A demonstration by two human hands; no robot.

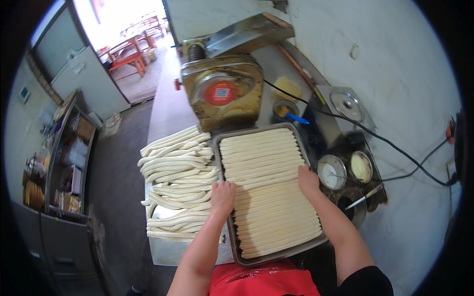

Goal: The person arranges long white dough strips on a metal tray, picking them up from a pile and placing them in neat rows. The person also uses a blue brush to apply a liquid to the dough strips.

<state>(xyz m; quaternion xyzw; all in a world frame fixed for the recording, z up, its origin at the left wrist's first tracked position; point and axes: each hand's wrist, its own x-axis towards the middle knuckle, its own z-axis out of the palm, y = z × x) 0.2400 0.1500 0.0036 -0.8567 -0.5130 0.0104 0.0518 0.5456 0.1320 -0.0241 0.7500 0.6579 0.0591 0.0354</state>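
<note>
A dark metal baking tray [229,225] lies in front of me, lined with rows of thin pale dough strips [277,222]. Across its middle runs one thicker dough rope [267,181]. Its left end is in the fingers of my left hand [223,196], over the tray's left rim. At the other end, my right hand [309,180] pinches the rope by the right rim. Left of the tray, several loose, glossy dough ropes [177,164] lie in a heap on the metal worktop. My fingertips are partly hidden by the backs of my hands.
Beyond the tray stands a stained dough machine [226,92] with a metal chute. To the right are a pot with a blue-handled brush [296,117], round containers [332,172], and a white-handled utensil [364,197]. A black cable [364,127] crosses that side. Shelves [70,159] stand at left.
</note>
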